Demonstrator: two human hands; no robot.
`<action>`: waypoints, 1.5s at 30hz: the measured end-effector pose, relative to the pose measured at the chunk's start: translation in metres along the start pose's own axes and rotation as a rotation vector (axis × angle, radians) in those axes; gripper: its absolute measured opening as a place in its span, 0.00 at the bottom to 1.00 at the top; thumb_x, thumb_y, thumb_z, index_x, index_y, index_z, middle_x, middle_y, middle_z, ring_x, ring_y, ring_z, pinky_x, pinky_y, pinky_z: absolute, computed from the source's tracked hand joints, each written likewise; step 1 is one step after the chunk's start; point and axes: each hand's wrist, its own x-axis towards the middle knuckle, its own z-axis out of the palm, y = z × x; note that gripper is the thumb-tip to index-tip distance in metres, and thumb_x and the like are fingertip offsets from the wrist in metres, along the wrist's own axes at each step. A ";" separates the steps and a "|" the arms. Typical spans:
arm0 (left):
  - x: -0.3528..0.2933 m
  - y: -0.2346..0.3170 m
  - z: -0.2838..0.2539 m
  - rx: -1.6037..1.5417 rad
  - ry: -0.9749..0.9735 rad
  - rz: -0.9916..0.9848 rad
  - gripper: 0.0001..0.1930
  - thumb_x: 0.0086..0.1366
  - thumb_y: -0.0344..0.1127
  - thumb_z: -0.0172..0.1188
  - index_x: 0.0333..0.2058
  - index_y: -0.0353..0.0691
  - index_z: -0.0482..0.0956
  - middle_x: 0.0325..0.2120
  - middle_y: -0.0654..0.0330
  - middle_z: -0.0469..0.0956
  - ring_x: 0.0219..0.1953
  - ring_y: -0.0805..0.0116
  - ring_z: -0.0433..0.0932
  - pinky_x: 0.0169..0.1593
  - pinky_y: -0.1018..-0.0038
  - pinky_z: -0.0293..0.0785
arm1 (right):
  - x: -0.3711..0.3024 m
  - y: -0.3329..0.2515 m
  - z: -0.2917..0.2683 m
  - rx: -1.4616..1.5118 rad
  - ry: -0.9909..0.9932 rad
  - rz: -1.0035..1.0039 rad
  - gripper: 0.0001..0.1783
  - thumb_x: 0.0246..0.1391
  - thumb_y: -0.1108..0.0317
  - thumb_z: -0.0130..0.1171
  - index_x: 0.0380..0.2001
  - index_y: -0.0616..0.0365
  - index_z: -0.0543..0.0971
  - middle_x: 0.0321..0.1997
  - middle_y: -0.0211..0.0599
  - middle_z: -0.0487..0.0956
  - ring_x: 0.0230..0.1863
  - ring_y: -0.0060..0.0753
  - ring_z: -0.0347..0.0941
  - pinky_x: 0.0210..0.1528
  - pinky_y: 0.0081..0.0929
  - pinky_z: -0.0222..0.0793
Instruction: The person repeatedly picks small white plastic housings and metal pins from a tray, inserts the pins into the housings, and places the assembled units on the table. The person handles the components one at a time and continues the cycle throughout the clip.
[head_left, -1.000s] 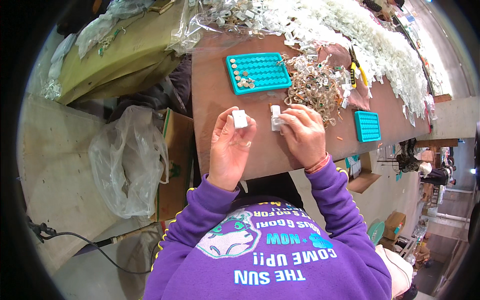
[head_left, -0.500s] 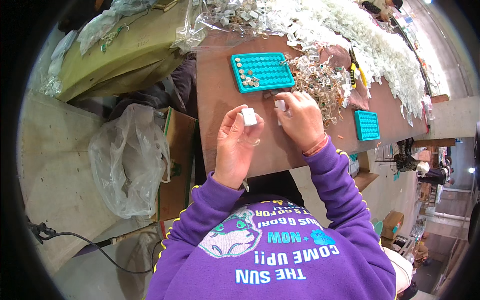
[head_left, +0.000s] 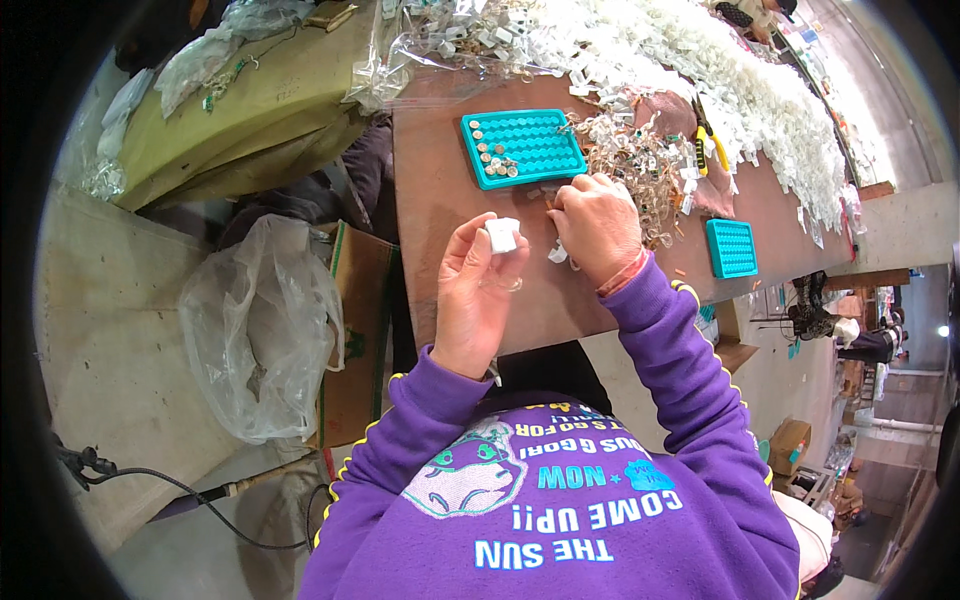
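Note:
My left hand (head_left: 475, 290) is raised over the near table edge, its thumb and fingers closed on a small white plastic block (head_left: 502, 235). A thin clear loop shows by its lower fingers. To its right, my right hand (head_left: 598, 228) is low over the table with fingertips pinched together; a thin orange-brown bit shows at them, too small to name. Just below those fingers is a small white piece (head_left: 558, 251). Beyond both hands lies a teal tray (head_left: 540, 150) with rows of hollows and several small round metallic pieces at its left side.
A tangled heap of small clear and metallic parts (head_left: 630, 160) lies right of the tray, with yellow-handled pliers (head_left: 708, 140) beside it. White pieces (head_left: 720, 85) pile along the far side. Another teal tray (head_left: 733, 248) sits right. A clear plastic bag (head_left: 260, 340) hangs left.
My right hand has moved slightly toward the tray and lower to the table; the white piece formerly at its fingertips now shows below them. My left hand has tilted the white block slightly.

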 end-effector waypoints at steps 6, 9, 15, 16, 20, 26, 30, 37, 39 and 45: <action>0.000 -0.001 -0.001 0.057 -0.034 -0.012 0.15 0.68 0.35 0.57 0.50 0.37 0.73 0.41 0.57 0.77 0.45 0.67 0.78 0.52 0.69 0.78 | 0.003 -0.013 0.010 -0.223 -0.005 -0.102 0.02 0.39 0.69 0.60 0.21 0.52 0.79 0.27 0.32 0.77 0.39 0.37 0.74 0.44 0.35 0.66; 0.001 0.000 -0.002 0.046 -0.046 -0.022 0.15 0.68 0.35 0.56 0.50 0.36 0.73 0.41 0.56 0.77 0.45 0.66 0.78 0.52 0.69 0.78 | 0.006 -0.009 0.010 -0.184 -0.037 -0.107 0.03 0.40 0.68 0.60 0.22 0.53 0.79 0.27 0.33 0.77 0.39 0.38 0.74 0.44 0.35 0.66; 0.000 0.000 -0.003 0.091 -0.068 -0.047 0.14 0.70 0.36 0.55 0.50 0.35 0.72 0.41 0.55 0.78 0.44 0.66 0.80 0.50 0.71 0.78 | 0.003 0.002 -0.024 0.578 -0.026 0.112 0.03 0.44 0.74 0.60 0.26 0.60 0.77 0.25 0.41 0.79 0.27 0.37 0.78 0.31 0.31 0.75; 0.000 0.001 -0.003 0.104 -0.069 -0.056 0.14 0.70 0.36 0.54 0.50 0.35 0.72 0.41 0.55 0.78 0.44 0.66 0.80 0.50 0.72 0.78 | 0.000 0.001 -0.033 0.712 -0.073 0.145 0.05 0.44 0.75 0.61 0.28 0.61 0.77 0.26 0.40 0.80 0.27 0.32 0.79 0.32 0.26 0.75; 0.000 0.000 -0.003 0.169 -0.055 -0.087 0.14 0.71 0.36 0.53 0.50 0.34 0.72 0.41 0.55 0.79 0.44 0.66 0.80 0.51 0.72 0.78 | -0.008 -0.008 -0.054 1.134 -0.267 0.326 0.05 0.47 0.76 0.61 0.30 0.64 0.78 0.27 0.33 0.80 0.29 0.18 0.77 0.34 0.19 0.74; 0.000 -0.001 -0.002 0.233 -0.040 -0.098 0.15 0.70 0.35 0.53 0.51 0.34 0.72 0.42 0.55 0.79 0.43 0.67 0.80 0.51 0.69 0.78 | -0.009 -0.017 -0.061 1.303 -0.331 0.371 0.04 0.49 0.78 0.60 0.31 0.65 0.78 0.27 0.27 0.79 0.32 0.13 0.75 0.36 0.16 0.73; -0.002 0.001 0.000 0.230 -0.049 -0.127 0.15 0.70 0.34 0.54 0.51 0.34 0.72 0.42 0.54 0.79 0.43 0.66 0.80 0.51 0.68 0.78 | -0.011 -0.017 -0.064 1.309 -0.321 0.343 0.05 0.49 0.78 0.61 0.32 0.63 0.79 0.29 0.28 0.79 0.32 0.15 0.76 0.36 0.17 0.73; -0.002 0.002 0.001 0.248 -0.063 -0.149 0.15 0.69 0.34 0.55 0.51 0.33 0.73 0.41 0.56 0.79 0.42 0.66 0.80 0.49 0.70 0.78 | -0.011 -0.017 -0.068 0.710 -0.046 -0.091 0.08 0.44 0.76 0.63 0.31 0.55 0.81 0.30 0.36 0.78 0.28 0.38 0.76 0.31 0.28 0.73; -0.001 0.002 0.000 0.243 -0.081 -0.154 0.15 0.69 0.34 0.55 0.51 0.33 0.73 0.41 0.56 0.79 0.42 0.66 0.80 0.49 0.70 0.78 | -0.012 -0.020 -0.068 0.676 -0.022 -0.086 0.07 0.46 0.76 0.63 0.30 0.55 0.80 0.29 0.36 0.77 0.28 0.40 0.76 0.30 0.29 0.73; -0.002 0.002 0.001 0.253 -0.068 -0.156 0.15 0.70 0.33 0.54 0.51 0.32 0.73 0.40 0.56 0.79 0.41 0.66 0.80 0.49 0.70 0.79 | -0.011 -0.025 -0.072 0.599 -0.003 -0.152 0.06 0.46 0.78 0.63 0.30 0.57 0.79 0.29 0.36 0.77 0.30 0.39 0.77 0.31 0.29 0.73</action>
